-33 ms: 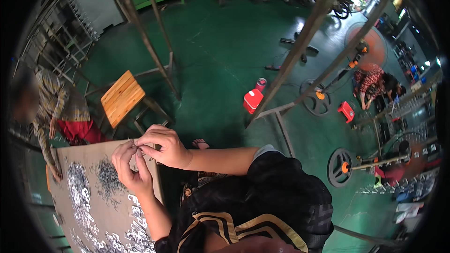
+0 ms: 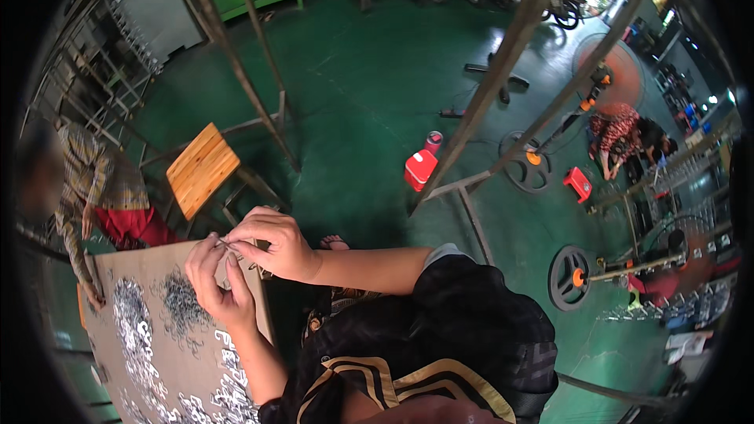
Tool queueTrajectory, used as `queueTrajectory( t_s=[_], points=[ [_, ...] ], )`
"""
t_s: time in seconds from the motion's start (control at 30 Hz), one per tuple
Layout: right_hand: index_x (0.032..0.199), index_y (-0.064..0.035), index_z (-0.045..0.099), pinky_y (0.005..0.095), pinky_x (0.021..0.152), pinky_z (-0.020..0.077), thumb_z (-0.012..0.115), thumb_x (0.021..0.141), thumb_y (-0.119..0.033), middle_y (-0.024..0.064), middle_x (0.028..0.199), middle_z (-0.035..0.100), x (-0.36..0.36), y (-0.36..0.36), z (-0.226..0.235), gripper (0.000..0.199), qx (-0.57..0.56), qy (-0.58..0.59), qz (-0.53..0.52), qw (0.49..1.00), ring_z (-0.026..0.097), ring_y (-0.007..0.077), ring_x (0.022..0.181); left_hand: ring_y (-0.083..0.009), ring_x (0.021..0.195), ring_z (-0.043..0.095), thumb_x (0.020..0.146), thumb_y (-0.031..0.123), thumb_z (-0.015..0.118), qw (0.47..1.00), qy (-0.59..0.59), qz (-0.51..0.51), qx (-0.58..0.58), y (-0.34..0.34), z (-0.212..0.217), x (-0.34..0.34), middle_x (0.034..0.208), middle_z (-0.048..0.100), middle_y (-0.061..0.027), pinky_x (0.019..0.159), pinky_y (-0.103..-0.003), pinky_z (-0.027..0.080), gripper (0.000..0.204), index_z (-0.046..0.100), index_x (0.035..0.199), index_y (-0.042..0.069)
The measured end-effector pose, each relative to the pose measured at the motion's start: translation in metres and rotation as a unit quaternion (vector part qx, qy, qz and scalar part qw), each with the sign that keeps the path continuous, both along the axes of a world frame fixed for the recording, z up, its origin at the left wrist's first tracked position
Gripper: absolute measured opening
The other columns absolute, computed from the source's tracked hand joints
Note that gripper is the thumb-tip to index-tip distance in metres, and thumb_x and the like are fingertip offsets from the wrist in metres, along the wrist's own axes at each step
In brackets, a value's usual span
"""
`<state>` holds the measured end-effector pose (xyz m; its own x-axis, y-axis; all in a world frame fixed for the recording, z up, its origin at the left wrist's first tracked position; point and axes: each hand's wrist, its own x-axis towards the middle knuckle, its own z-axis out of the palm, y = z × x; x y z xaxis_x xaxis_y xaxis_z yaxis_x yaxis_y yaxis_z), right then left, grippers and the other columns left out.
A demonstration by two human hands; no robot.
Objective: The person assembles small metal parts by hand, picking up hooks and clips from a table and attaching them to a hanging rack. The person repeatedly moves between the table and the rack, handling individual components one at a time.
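Observation:
Over the near corner of a brown tabletop (image 2: 169,373), my left hand (image 2: 218,286) and my right hand (image 2: 271,242) meet at their fingertips. Both are closed in a pinch on a small thin dark piece (image 2: 225,243); its exact kind is too small to make out. Just left of my left hand lies a loose heap of small dark curved pieces (image 2: 186,302). Farther left, a long pile of small silvery and white pieces (image 2: 135,326) spreads over the table. Beside my left forearm are more white and silvery shaped pieces (image 2: 229,373).
Across the table, a person in a checked shirt (image 2: 86,165) rests a hand on its edge. A wooden-topped stool (image 2: 203,169) stands beyond. Metal posts (image 2: 503,71) rise ahead. A red box (image 2: 420,169), a fan (image 2: 609,71) and another crouching person (image 2: 616,137) are to the right.
The whole view has shifted very slightly. My hands stay pinched together on the small piece in nearly the same place.

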<state>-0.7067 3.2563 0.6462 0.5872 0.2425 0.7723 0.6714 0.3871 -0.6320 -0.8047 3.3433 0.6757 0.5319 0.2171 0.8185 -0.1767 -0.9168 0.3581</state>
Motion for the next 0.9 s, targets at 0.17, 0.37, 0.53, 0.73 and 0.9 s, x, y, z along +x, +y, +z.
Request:
queueTrajectory(
  t_s=[0.17,0.37,0.53,0.73,0.9],
  points=[
    [0.086,-0.0002,0.071,0.0315,0.065,0.0498,0.074,0.073,0.004,0.0092,0.08,0.07,0.034,-0.03,0.03,0.014,0.053,-0.011,-0.099,0.994,0.065,0.0213,0.072,-0.0351,0.102,0.058,0.085,0.0,0.06,0.999,-0.011,-0.029,-0.02,0.0,-0.009,0.007,0.109,0.063,-0.0206,0.095,-0.045,0.043,0.021,0.059,0.105,-0.005],
    [0.089,0.0003,0.071,0.0286,0.066,0.0514,0.073,0.076,0.004,0.0098,0.081,0.069,0.076,-0.085,0.077,0.014,0.106,-0.019,-0.217,0.97,0.065,0.0184,0.073,-0.0339,0.097,0.059,0.088,0.001,0.06,0.996,0.055,-0.064,-0.007,0.01,-0.067,0.023,0.101,0.063,-0.0181,0.087,-0.043,0.046,0.015,0.058,0.102,-0.004],
    [0.087,-0.0024,0.072,0.03,0.064,0.0501,0.074,0.075,0.0,0.0092,0.078,0.068,0.088,-0.149,0.114,0.012,0.139,-0.027,-0.33,0.933,0.064,0.0196,0.073,-0.036,0.092,0.057,0.086,0.003,0.061,0.981,0.169,-0.067,-0.066,0.043,-0.171,0.014,0.095,0.059,-0.0181,0.083,-0.044,0.046,0.015,0.058,0.1,-0.002],
    [0.089,-0.0018,0.072,0.0294,0.071,0.0513,0.073,0.076,-0.001,0.0098,0.084,0.07,0.097,-0.231,0.137,0.013,0.138,-0.03,-0.437,0.888,0.065,0.018,0.077,-0.0396,0.1,0.053,0.078,0.0,0.064,0.962,0.272,0.012,-0.015,0.061,-0.212,-0.008,0.106,0.054,-0.02,0.085,-0.048,0.044,0.026,0.057,0.103,0.0],
    [0.092,-0.0009,0.072,0.0268,0.074,0.0509,0.072,0.078,-0.003,0.008,0.086,0.07,0.109,-0.297,0.157,0.014,0.128,-0.065,-0.524,0.84,0.065,0.0134,0.078,-0.0407,0.101,0.053,0.073,-0.005,0.064,0.962,0.272,0.013,0.033,0.057,-0.205,-0.009,0.104,0.054,-0.0199,0.086,-0.049,0.044,0.028,0.056,0.1,0.001]
  ],
)
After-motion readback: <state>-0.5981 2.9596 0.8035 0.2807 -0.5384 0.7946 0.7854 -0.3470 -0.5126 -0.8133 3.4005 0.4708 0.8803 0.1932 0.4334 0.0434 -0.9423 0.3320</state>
